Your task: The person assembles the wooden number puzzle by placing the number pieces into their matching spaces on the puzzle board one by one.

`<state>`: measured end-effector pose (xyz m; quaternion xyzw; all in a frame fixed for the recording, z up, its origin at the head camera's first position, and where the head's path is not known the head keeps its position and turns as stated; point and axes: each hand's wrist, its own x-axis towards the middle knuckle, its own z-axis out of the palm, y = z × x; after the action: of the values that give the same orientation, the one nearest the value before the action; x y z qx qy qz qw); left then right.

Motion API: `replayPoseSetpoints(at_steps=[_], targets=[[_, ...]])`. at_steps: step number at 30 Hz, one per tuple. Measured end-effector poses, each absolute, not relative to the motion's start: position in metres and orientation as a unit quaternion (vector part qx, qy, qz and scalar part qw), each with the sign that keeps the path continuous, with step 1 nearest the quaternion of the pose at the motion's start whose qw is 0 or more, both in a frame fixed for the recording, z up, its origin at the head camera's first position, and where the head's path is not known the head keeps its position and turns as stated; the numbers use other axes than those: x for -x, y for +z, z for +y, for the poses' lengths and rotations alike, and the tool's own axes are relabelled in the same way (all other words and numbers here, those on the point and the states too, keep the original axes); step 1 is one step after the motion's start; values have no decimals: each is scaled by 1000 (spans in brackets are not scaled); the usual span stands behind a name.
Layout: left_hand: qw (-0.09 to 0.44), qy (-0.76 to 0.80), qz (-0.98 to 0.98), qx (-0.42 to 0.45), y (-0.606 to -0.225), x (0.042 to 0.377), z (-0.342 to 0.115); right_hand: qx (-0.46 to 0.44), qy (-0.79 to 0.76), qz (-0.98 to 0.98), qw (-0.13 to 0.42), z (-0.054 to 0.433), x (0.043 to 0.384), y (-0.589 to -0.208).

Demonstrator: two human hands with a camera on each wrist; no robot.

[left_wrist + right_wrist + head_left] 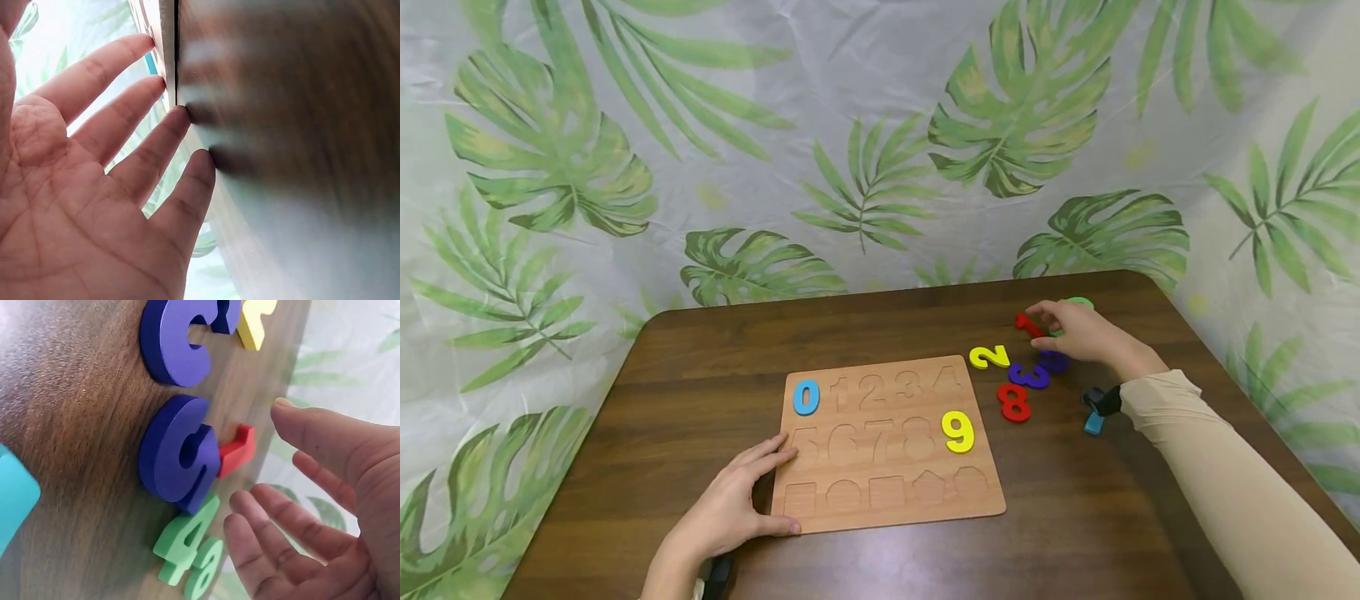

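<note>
The right hand [1078, 329] has its thumb and fingers parted and loosely bent, with nothing visible between them. This looks like the reaching step; lifting the red 1 [237, 453], just beside the fingertips, would call for bringing thumb and fingers together on it. Near that hand lie a purple piece [164, 456] and a green 4 [172, 544]. Well to its left, the left hand [733, 497], fingers spread, touches the board [880, 467], which bears the blue 0 [797, 398] and yellow 9 [966, 430].

Smooth wooden board [886, 467], glossy wood-grain table [707, 367], smooth numerals [161, 347], creased cloth-like backdrop [865, 75]
</note>
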<state>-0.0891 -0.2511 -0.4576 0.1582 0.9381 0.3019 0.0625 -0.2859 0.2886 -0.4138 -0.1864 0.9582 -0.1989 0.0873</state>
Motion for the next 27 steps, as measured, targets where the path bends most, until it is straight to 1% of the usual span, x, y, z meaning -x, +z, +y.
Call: replayPoseSetpoints(at_steps=[6,19,27], targets=[[77,296,941,-145,-455,88,-251,186,-201,957,98,286,294,-419],[81,301,940,-138,-457,89,-251,168,-217,954,118,281,301,-423],[77,300,941,-139,-459,90,-251,166,-227,952,117,279,304,-426]])
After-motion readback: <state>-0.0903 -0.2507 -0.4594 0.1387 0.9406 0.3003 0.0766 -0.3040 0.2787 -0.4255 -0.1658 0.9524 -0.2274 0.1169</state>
